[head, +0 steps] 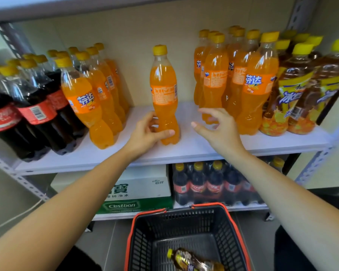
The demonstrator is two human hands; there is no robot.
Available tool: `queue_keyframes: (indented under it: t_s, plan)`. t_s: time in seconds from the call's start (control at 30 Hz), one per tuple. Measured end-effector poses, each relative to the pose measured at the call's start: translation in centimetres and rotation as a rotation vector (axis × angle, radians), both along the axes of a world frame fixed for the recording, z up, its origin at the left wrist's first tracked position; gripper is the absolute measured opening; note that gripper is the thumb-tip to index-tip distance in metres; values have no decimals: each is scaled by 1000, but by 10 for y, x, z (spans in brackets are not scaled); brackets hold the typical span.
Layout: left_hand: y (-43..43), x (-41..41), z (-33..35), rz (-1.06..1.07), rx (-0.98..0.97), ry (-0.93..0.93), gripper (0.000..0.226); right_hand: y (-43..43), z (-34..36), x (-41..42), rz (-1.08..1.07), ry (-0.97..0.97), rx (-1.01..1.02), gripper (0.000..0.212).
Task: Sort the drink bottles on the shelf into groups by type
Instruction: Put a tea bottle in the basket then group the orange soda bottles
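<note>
The left hand (147, 133) grips the low part of a lone orange bottle (163, 90), thumb across the front and fingers curled round behind. The bottle is upright, its label's printed back facing out, with its base on or just above the white shelf (194, 149), in the gap between two clusters of the same drink. The right hand (218, 130) hovers just to its right, fingers loosely spread and holding nothing, its fingertips close to the right orange group (252, 85). The left orange group (86, 102) stands on the other side, touching the cola bottles (33, 112) that fill the shelf's left end. Tea bottles (294, 90) with yellow caps stand at the far right, against the right orange group. On the lower board sit a white and green carton (141, 188) and, beside it, a wrapped cola pack (213, 184). Below the arms is a black basket (184, 220) with red rim, and a single tea bottle (192, 261) lies on its side in it.
</note>
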State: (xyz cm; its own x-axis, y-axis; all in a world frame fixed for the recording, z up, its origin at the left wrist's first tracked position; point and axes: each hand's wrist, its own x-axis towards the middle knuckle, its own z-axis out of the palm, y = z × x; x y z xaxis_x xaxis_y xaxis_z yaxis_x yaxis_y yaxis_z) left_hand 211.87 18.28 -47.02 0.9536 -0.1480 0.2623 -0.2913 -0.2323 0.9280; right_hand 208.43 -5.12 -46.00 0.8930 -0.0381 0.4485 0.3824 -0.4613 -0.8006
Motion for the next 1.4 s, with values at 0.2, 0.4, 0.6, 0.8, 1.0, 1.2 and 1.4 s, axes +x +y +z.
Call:
queue_keyframes:
  t_s: [0.2, 0.4, 0.6, 0.8, 1.0, 1.2, 1.4]
  plan:
    - [-18, -44, 9, -25, 96, -39, 58, 17, 17, -14, 357, 157, 504, 56]
    - [-27, -63, 10, 5, 138, -64, 66, 20, 19, -17, 421, 232, 725, 63]
    - [-14, -54, 11, -155, 26, 70, 60, 15, 18, -7, 549, 275, 778, 48]
    - [-20, -51, 8, -76, 9, -1, 57, 21, 22, 1, 424, 284, 755, 53]
    - [-29, -45, 6, 6, -20, -92, 65, 26, 28, 7, 348, 295, 734, 69]
    - [-27, -34, 3, 38, 71, -221, 76, 30, 33, 17, 381, 249, 735, 57]
    - [-17, -25, 7, -131, -41, 31, 51, 23, 34, 22, 443, 215, 699, 49]
